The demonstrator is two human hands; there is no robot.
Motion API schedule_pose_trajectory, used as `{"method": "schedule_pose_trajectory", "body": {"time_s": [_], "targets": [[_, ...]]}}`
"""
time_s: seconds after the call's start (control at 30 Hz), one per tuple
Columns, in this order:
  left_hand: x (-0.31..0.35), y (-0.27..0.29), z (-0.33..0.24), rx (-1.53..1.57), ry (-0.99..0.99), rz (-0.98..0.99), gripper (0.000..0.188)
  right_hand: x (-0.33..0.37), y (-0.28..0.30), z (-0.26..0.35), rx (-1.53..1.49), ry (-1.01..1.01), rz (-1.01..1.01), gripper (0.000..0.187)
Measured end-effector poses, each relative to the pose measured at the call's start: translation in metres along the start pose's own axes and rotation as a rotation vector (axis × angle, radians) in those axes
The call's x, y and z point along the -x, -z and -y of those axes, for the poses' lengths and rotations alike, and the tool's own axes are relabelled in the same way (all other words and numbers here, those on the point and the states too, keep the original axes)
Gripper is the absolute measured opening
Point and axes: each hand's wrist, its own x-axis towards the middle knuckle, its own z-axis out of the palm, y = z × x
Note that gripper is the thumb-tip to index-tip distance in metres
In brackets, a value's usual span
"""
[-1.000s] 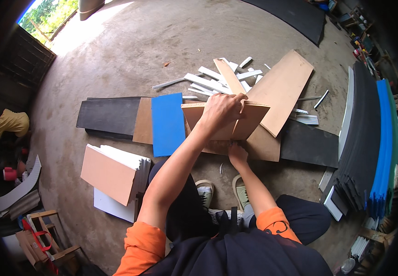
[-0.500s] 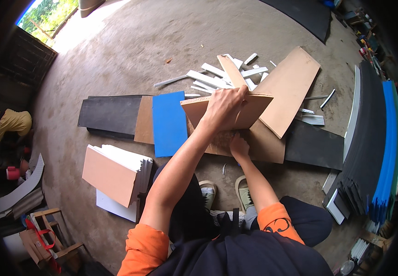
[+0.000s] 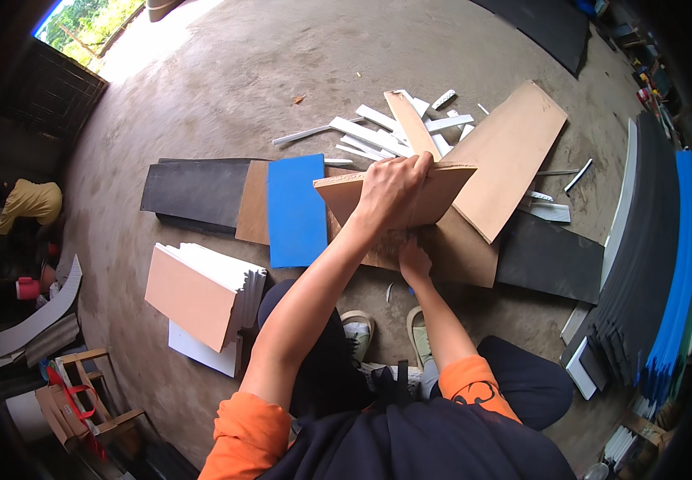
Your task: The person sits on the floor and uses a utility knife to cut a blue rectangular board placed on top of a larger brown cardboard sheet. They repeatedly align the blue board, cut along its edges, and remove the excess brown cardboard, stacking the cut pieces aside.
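My left hand (image 3: 394, 188) grips the upper edge of a tan board (image 3: 442, 196), fingers over the edge. The board stands tilted on a brown sheet (image 3: 470, 252) lying on the floor. At the foot of the board, on my side, is my right hand (image 3: 415, 262), its fingers curled closed. Whatever it holds is hidden; a small blue spot shows just below it. A blue sheet (image 3: 296, 212) lies left of the board. Beyond it, a long tan panel (image 3: 514, 156) slants away to the right.
White offcut strips (image 3: 370, 136) lie heaped beyond the board. Black sheets (image 3: 194, 192) lie at left, another black sheet (image 3: 550, 256) at right. A stack of white and tan sheets (image 3: 194, 296) is near my left knee. Blue and black sheets (image 3: 678, 264) line the right. Another person (image 3: 32, 204) bends far left.
The view has shifted slightly. My right hand has drawn a little toward me along the foot of the tan board. My left hand keeps its grip on the top edge.
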Motion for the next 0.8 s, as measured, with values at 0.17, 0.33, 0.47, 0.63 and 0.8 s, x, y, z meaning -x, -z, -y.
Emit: {"method": "schedule_pose_trajectory", "body": {"time_s": [0.17,0.33,0.47,0.63,0.8], "targets": [[0.006,0.000,-0.006,-0.010,0.010,-0.023,0.020,0.024,0.001,-0.014,-0.014,-0.057,0.045,0.038],[0.007,0.007,-0.007,0.035,-0.026,-0.018,0.022,0.032,0.021,-0.033,0.033,0.081,0.075,0.040],[0.011,0.015,-0.009,0.030,-0.057,0.007,0.022,0.029,0.068,-0.069,0.061,0.191,0.161,0.039],[0.020,0.049,0.013,0.172,0.073,-0.093,0.019,0.018,0.199,-0.095,0.059,0.260,-0.132,0.036],[0.022,0.076,0.024,0.558,0.243,-0.245,0.019,0.026,0.282,-0.074,-0.123,0.478,-0.322,0.036]]}}
